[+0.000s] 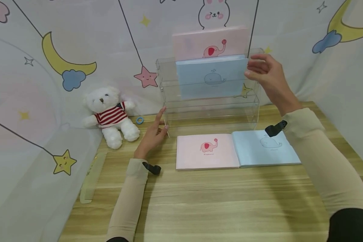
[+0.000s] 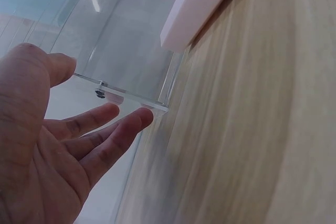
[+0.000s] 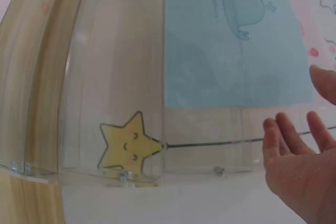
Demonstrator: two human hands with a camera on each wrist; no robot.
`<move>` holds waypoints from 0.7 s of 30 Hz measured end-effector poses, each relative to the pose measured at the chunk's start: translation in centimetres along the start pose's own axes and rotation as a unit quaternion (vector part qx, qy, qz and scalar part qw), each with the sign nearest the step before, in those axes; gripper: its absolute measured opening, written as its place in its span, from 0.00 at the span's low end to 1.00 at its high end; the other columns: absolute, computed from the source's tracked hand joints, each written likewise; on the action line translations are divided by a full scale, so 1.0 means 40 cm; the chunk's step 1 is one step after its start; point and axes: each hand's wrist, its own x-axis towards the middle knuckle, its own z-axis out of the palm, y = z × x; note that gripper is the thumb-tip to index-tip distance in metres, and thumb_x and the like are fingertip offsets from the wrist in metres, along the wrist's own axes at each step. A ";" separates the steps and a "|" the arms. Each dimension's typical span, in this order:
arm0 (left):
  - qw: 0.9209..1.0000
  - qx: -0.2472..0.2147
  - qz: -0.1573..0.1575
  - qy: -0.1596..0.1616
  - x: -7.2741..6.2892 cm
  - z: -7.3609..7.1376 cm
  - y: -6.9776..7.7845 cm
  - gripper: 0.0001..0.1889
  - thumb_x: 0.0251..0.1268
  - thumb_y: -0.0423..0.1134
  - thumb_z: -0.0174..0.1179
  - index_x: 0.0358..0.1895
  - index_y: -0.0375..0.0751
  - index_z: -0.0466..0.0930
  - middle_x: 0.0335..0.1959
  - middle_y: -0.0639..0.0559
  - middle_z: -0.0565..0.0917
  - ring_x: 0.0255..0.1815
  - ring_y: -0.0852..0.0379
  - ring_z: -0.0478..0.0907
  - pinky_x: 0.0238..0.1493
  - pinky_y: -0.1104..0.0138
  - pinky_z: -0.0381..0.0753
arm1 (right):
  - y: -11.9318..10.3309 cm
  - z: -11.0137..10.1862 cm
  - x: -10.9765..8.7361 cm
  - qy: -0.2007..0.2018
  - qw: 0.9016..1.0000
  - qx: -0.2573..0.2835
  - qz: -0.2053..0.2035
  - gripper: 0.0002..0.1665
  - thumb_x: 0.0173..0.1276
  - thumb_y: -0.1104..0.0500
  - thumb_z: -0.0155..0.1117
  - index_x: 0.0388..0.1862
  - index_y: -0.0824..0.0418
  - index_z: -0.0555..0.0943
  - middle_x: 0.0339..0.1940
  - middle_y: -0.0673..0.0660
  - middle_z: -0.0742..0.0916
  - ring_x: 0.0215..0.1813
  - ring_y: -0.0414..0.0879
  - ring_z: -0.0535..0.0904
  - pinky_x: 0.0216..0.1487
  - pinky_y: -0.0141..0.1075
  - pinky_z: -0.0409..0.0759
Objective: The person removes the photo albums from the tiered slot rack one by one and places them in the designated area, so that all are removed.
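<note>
A clear acrylic tiered rack (image 1: 210,116) stands at the back of the table. In it a blue booklet (image 1: 193,75) with a whale drawing stands upright, in front of a pink booklet (image 1: 187,45) with an elephant. My right hand (image 1: 267,72) is beside the blue booklet's right edge, fingers loosely bent; the right wrist view shows this hand (image 3: 310,169) apart from the booklet, holding nothing. At the rack's left side is my left hand (image 1: 152,134). In the left wrist view, fingertips of that hand (image 2: 60,145) rest against the side panel's edge, fingers mostly straight.
Before the rack, a pink elephant booklet (image 1: 196,158) and a blue whale booklet (image 1: 251,156) lie side by side. To the left are a white teddy bear (image 1: 112,116), a blue ring (image 1: 140,120) and a pale comb (image 1: 92,178). A printed curtain (image 1: 109,40) hangs behind.
</note>
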 end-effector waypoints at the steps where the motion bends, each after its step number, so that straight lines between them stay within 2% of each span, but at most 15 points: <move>1: 1.000 -0.002 0.000 0.001 0.001 0.000 0.000 0.41 0.87 0.43 0.52 0.89 0.75 0.38 0.68 0.31 0.82 0.47 0.39 0.92 0.58 0.42 0.86 | -0.002 0.003 0.004 -0.001 1.000 0.009 -0.003 0.38 0.72 0.60 0.76 0.77 0.57 0.72 0.66 0.53 0.84 0.70 0.50 0.78 0.61 0.22 0.79; 4: 1.000 -0.001 0.000 0.003 0.004 0.000 0.000 0.42 0.87 0.42 0.52 0.89 0.75 0.38 0.68 0.30 0.82 0.47 0.38 0.92 0.58 0.42 0.85 | -0.006 0.010 0.013 -0.001 1.000 0.011 -0.007 0.37 0.70 0.60 0.77 0.75 0.56 0.73 0.62 0.52 0.85 0.67 0.49 0.80 0.59 0.23 0.80; 9: 1.000 0.006 -0.002 0.001 0.006 -0.001 0.001 0.42 0.87 0.42 0.52 0.89 0.75 0.38 0.68 0.30 0.82 0.47 0.38 0.92 0.58 0.41 0.85 | -0.013 0.020 0.021 0.008 1.000 -0.008 0.005 0.35 0.72 0.59 0.76 0.75 0.52 0.74 0.60 0.50 0.85 0.64 0.47 0.80 0.62 0.26 0.78; 17: 1.000 0.009 0.001 0.001 0.004 -0.001 -0.001 0.41 0.86 0.42 0.52 0.89 0.72 0.38 0.67 0.31 0.83 0.43 0.41 0.93 0.55 0.44 0.86 | -0.020 0.028 0.025 0.012 0.999 0.037 0.006 0.30 0.72 0.63 0.75 0.70 0.53 0.77 0.54 0.51 0.85 0.56 0.44 0.82 0.60 0.27 0.76; 21: 1.000 0.005 0.000 0.000 0.003 -0.001 0.000 0.41 0.86 0.43 0.52 0.89 0.70 0.39 0.66 0.31 0.84 0.42 0.40 0.93 0.55 0.43 0.86 | -0.022 0.029 0.032 0.009 0.999 0.039 0.012 0.28 0.72 0.63 0.75 0.68 0.50 0.79 0.54 0.51 0.85 0.57 0.45 0.81 0.68 0.32 0.73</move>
